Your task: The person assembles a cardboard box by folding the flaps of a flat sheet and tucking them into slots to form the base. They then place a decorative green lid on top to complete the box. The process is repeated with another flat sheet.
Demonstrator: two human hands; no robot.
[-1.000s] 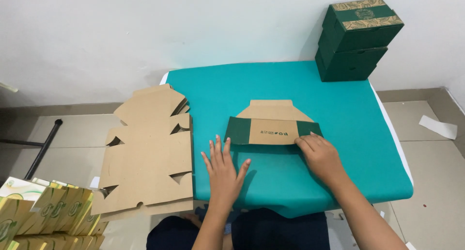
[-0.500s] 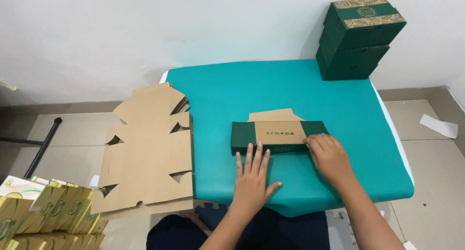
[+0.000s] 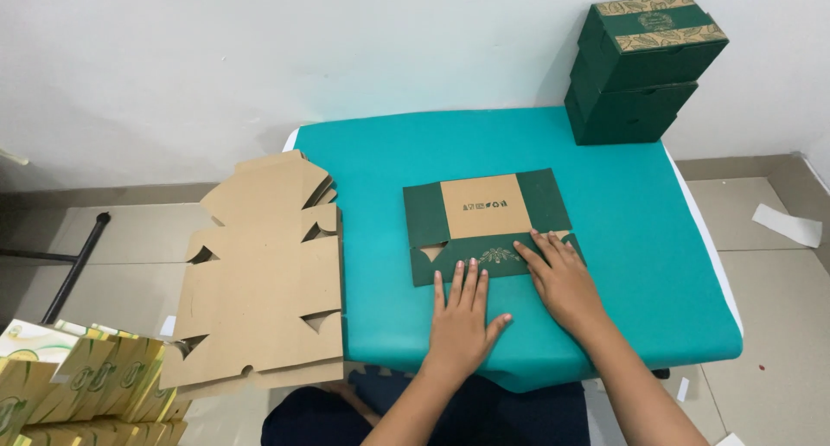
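Note:
A flat green and tan cardboard box blank (image 3: 488,223) lies folded on the teal table (image 3: 640,238). My left hand (image 3: 462,312) rests flat, palm down, with its fingertips on the blank's near green edge. Beside it my right hand (image 3: 562,277) is spread flat too, its fingers pressing the blank's near right corner. Neither hand grips anything.
Two finished green boxes (image 3: 640,66) are stacked at the table's far right corner. A pile of flat brown cardboard blanks (image 3: 264,282) lies to the left of the table. Yellow and green cartons (image 3: 78,390) sit at the bottom left. A paper scrap (image 3: 785,225) lies on the floor at right.
The box blank has been folded over toward me and flattened, its printed green side now up. Both hands shifted onto its near edge, pressing it down.

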